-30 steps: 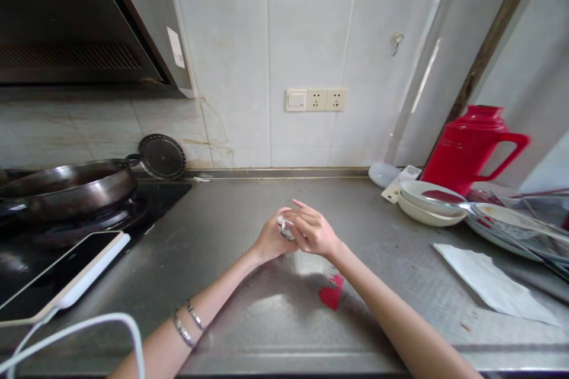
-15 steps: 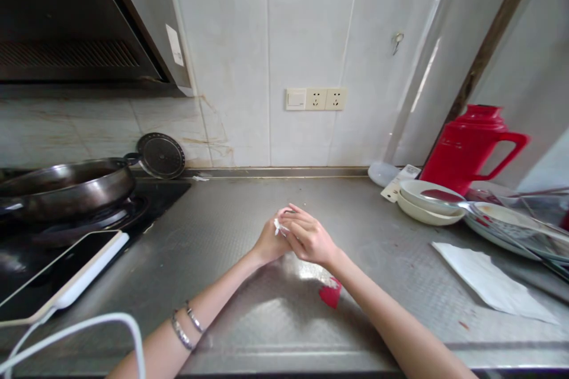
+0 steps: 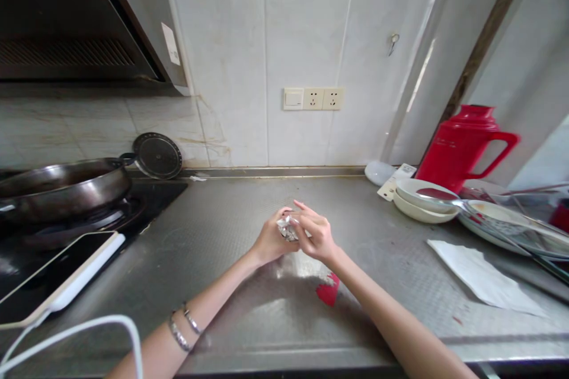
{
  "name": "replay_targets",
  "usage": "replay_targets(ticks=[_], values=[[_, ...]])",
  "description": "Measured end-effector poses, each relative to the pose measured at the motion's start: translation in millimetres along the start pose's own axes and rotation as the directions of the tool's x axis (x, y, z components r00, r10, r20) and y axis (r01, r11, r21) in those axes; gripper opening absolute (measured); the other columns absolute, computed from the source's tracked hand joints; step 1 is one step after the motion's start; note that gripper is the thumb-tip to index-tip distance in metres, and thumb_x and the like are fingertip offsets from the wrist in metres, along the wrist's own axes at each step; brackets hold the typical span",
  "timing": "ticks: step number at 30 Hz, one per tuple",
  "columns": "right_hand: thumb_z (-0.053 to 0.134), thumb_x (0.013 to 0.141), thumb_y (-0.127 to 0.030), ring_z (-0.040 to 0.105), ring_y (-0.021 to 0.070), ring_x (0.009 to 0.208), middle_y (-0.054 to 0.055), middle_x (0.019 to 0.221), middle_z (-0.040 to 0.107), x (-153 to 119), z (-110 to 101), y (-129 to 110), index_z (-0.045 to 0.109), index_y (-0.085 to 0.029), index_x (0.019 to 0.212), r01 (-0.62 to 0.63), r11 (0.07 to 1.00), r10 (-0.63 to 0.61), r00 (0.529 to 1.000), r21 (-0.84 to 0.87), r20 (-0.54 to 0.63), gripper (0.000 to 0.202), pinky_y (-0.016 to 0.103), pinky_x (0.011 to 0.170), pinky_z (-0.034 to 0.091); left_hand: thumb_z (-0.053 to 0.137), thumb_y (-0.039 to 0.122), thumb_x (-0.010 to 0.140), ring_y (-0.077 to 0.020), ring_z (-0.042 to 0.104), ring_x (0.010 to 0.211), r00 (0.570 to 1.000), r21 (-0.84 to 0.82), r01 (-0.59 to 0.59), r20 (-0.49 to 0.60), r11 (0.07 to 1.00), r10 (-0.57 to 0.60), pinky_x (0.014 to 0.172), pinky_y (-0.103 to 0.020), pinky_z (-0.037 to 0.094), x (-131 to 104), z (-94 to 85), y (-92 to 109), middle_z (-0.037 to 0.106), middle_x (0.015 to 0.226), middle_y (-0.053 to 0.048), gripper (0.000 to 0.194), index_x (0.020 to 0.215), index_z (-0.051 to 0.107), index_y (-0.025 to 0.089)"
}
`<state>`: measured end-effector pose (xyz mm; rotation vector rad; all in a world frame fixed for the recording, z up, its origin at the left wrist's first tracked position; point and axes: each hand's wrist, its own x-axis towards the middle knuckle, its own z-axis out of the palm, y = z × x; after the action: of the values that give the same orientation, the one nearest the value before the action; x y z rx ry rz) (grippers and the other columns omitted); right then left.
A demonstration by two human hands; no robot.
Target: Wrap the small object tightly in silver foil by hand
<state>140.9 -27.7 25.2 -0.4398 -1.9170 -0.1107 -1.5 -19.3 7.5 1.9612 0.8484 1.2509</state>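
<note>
A small crumpled silvery-white wrapper [image 3: 287,228] shows between my hands above the metal counter [image 3: 222,207]. My left hand [image 3: 270,241] is curled around it from the left, two bracelets on its forearm. The fingers of my right hand [image 3: 316,234] pinch at the wrapper from the right, with one finger raised. Whatever the wrapper covers is hidden in the left palm. Below my right hand, a torn red scrap [image 3: 328,290] lies on the counter.
At left are a steel pan [image 3: 66,192] on the stove and a phone [image 3: 57,275] with a white cable. At right stand a red thermos [image 3: 464,145], stacked bowls [image 3: 424,207], plates with utensils and a white paper napkin [image 3: 482,275].
The fingers of my right hand have shifted slightly, and more of the silvery wrapper shows between my hands. The whole view has moved a little.
</note>
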Motion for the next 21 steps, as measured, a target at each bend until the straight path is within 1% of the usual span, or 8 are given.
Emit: replay_targets(ticks=[2,4,7,10,12,15,17,21], values=[[0.043,0.09,-0.014,0.067,0.0156,0.073,0.002,0.07,0.068,2,-2,1,0.062,-0.02,0.082,-0.016,1.0,0.016,1.0,-0.002,-0.012,0.022,0.045,0.1,0.049,0.077,0.019,0.055,-0.0191,0.062,0.089,1.0,0.011,0.031,0.003,0.999,-0.031,0.079,-0.028,0.049,0,-0.2,1,0.066,0.101,-0.005,0.064,0.114,0.051,0.017],[0.042,0.091,-0.015,0.066,0.0146,0.071,0.001,0.071,0.068,3,-3,3,0.062,-0.02,0.08,-0.05,0.999,0.05,0.999,-0.009,-0.021,0.023,0.045,0.101,0.049,0.076,0.02,0.056,-0.0188,0.062,0.087,0.998,0.005,0.061,0.002,0.998,-0.061,0.077,-0.027,0.049,-1,-0.2,2,0.066,0.102,-0.006,0.064,0.114,0.051,0.016],[0.042,0.091,-0.015,0.066,0.0138,0.07,0.002,0.075,0.068,3,-3,5,0.062,-0.02,0.079,-0.077,0.997,0.077,0.997,-0.014,-0.033,0.023,0.045,0.102,0.047,0.077,0.018,0.055,-0.0205,0.061,0.094,0.998,-0.008,0.057,-0.008,0.998,-0.057,0.081,-0.029,0.048,0,-0.1,-1,0.064,0.11,-0.008,0.066,0.115,0.05,0.016],[0.043,0.089,-0.012,0.066,0.0148,0.07,0.002,0.071,0.067,0,0,0,0.062,-0.019,0.079,-0.035,0.999,0.034,0.999,-0.006,-0.029,0.022,0.046,0.101,0.048,0.078,0.017,0.054,-0.0208,0.061,0.095,1.0,-0.007,0.018,-0.002,1.0,-0.018,0.085,-0.031,0.047,1,-0.2,-6,0.064,0.109,-0.009,0.068,0.116,0.049,0.017],[0.044,0.088,-0.01,0.067,0.0161,0.072,0.002,0.067,0.066,-1,1,-3,0.062,-0.018,0.08,0.01,1.0,-0.01,1.0,0.006,-0.023,0.022,0.046,0.1,0.049,0.077,0.016,0.055,-0.0204,0.062,0.096,1.0,-0.04,-0.007,0.021,0.999,0.008,0.087,-0.031,0.047,1,-0.1,-9,0.065,0.107,-0.008,0.071,0.118,0.046,0.018],[0.044,0.088,-0.01,0.068,0.0171,0.077,0.002,0.069,0.067,-1,0,-1,0.063,-0.018,0.084,0.032,0.999,-0.032,0.999,0.011,-0.023,0.022,0.046,0.099,0.05,0.077,0.018,0.056,-0.02,0.062,0.095,1.0,-0.074,0.007,0.023,0.997,-0.005,0.085,-0.03,0.048,0,0.3,-9,0.065,0.107,-0.008,0.071,0.119,0.045,0.018],[0.043,0.089,-0.011,0.068,0.0162,0.075,0.002,0.074,0.069,-1,-2,5,0.063,-0.019,0.085,-0.009,1.0,0.009,0.999,0.001,-0.047,0.022,0.046,0.099,0.05,0.078,0.02,0.056,-0.0198,0.062,0.092,0.999,-0.04,0.039,-0.006,0.998,-0.04,0.082,-0.03,0.049,-1,0.5,-8,0.064,0.108,-0.008,0.071,0.119,0.046,0.017],[0.044,0.09,-0.013,0.065,0.0138,0.062,0.0,0.071,0.067,-3,-3,13,0.064,-0.018,0.083,-0.126,0.992,0.125,0.986,0.004,-0.113,0.022,0.045,0.098,0.051,0.081,0.021,0.053,-0.0192,0.063,0.089,0.997,0.034,0.072,-0.01,0.997,-0.072,0.082,-0.031,0.049,-4,0.3,-6,0.063,0.112,-0.008,0.081,0.125,0.045,0.018]])
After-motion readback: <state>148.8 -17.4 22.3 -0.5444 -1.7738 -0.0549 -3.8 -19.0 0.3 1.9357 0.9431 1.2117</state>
